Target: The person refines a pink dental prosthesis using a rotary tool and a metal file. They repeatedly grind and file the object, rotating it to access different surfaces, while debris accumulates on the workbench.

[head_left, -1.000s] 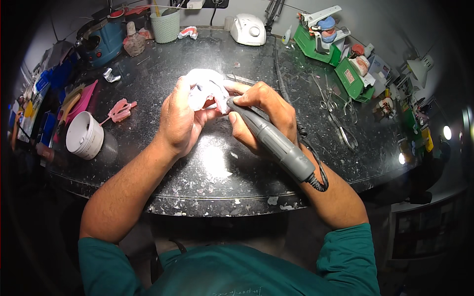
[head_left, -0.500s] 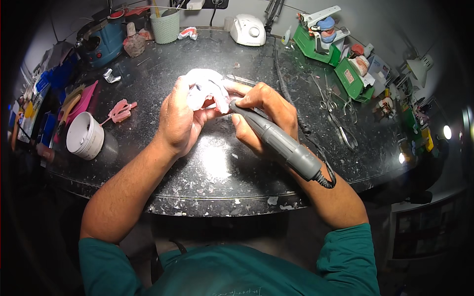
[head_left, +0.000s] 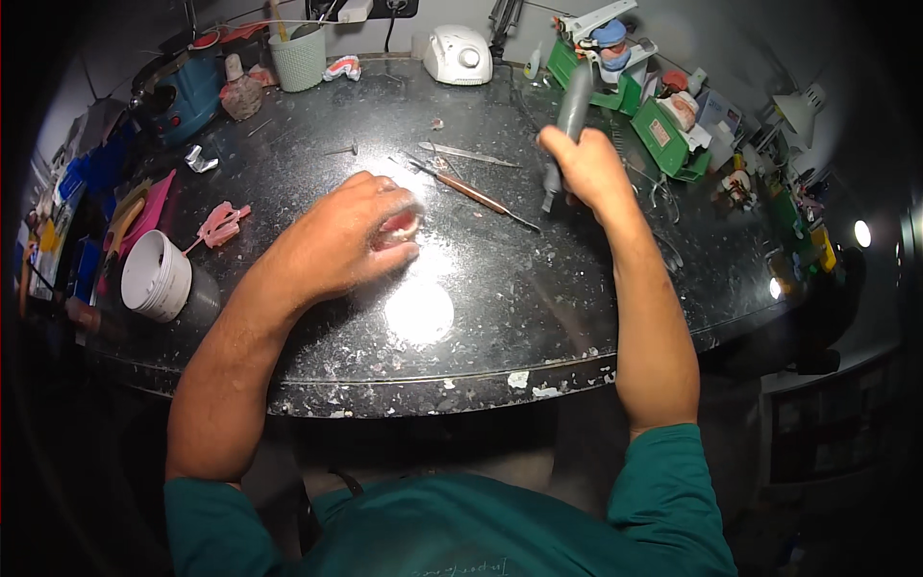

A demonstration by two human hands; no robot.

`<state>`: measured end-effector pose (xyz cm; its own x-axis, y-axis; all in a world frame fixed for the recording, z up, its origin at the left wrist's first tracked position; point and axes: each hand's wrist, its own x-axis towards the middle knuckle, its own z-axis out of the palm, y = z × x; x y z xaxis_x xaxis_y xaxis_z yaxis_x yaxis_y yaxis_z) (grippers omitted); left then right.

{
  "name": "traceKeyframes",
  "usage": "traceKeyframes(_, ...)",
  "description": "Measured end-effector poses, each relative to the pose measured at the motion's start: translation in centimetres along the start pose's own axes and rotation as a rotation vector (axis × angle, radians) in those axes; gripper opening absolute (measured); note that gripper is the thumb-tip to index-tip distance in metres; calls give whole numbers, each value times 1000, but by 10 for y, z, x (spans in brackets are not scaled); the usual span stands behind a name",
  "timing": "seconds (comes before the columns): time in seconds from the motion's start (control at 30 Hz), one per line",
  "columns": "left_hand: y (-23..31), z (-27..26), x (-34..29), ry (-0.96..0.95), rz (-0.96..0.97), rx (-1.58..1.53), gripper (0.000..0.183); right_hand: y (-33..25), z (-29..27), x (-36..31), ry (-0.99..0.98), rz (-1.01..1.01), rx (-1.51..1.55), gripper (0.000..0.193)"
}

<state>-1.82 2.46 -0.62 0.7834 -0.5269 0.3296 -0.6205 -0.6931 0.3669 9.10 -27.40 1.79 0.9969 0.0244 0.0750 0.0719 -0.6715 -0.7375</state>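
My left hand (head_left: 351, 234) hovers over the middle of the dark bench, its fingers curled round a white and pink dental model (head_left: 402, 225). Most of the model is hidden by the hand, and motion blurs it a little. On the right, my right hand (head_left: 591, 171) grips a grey rotary handpiece (head_left: 575, 104), which stands nearly upright and is smeared by motion. Between the hands lie a carver with a brown handle (head_left: 473, 193) and a slim metal instrument (head_left: 471, 155).
A white tub (head_left: 159, 279) and a pink branched piece (head_left: 225, 224) are on the left. At the back stand a woven cup (head_left: 299, 60), a white control box with a knob (head_left: 459, 58) and green bins (head_left: 663, 139). Wire-like tools (head_left: 663, 197) lie beyond my right forearm.
My hands have parted. The handpiece has swung away to the right and upright in my right hand. My left hand has turned over the model, and the two instruments have come into view.
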Motion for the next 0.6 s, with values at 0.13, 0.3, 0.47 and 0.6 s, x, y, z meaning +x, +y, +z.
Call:
traceKeyframes(0.13, 7, 10, 5, 71, 134, -83, 47, 24, -2, 12, -145, 172, -488, 60)
traceKeyframes(0.3, 2, 17, 7, 83, 72, -226, 41, 19, 1, 8, -58, 120, -609, 61)
traceKeyframes(0.47, -3, 12, 14, 230, -161, -888, 33, -18, 16, -20, -3, -184, -417, 51)
traceKeyframes(0.6, 0, 5, 16, 370, -368, -1517, 46, -14, 52, -42, -120, -622, -393, 39)
